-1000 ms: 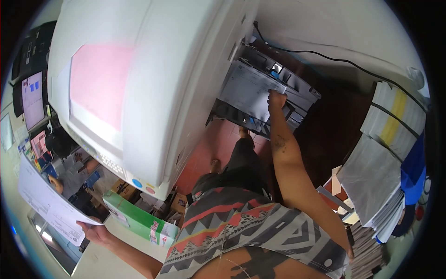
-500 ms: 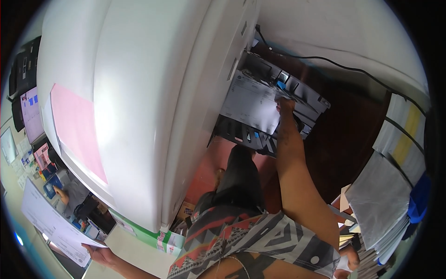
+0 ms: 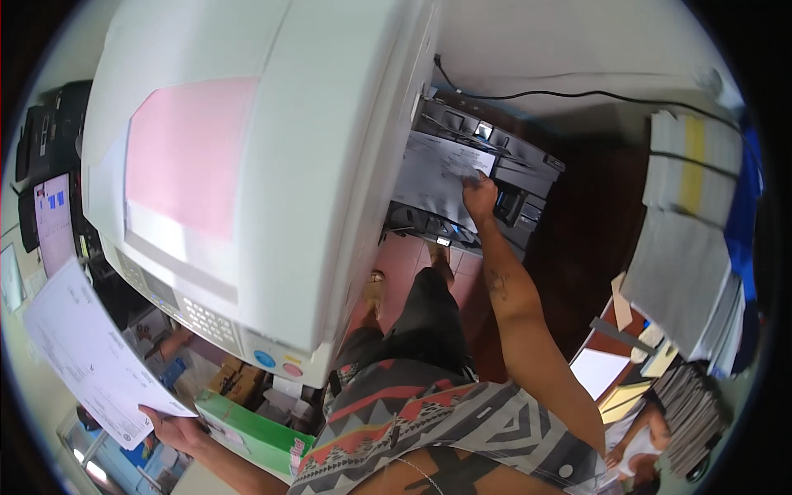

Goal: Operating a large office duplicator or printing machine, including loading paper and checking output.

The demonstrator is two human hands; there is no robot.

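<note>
My left hand (image 3: 175, 431), out at the lower left, grips printed white paper (image 3: 95, 355) by its lower right corner. The paper hangs tilted beside the copier, and I cannot tell whether it is one sheet or more. Reaching forward, my right hand (image 3: 480, 200) has its fingers closed on the right edge of a printed sheet (image 3: 433, 169). That sheet lies over the dark output tray (image 3: 536, 177) at the side of the large white copier (image 3: 330, 148). The sheet's left end is hidden behind the copier body.
A pink sheet (image 3: 194, 148) lies on the copier's lid, near its keypad (image 3: 206, 320). Below stands a green box (image 3: 256, 433). Strapped paper bundles (image 3: 693, 173) are stacked at right; a black cable (image 3: 577, 99) runs along the wall. Another person (image 3: 643, 437) shows at lower right.
My view has shifted, bringing the copier's keypad into sight. My right hand and the sheet's edge have moved slightly nearer me. The left hand keeps its paper.
</note>
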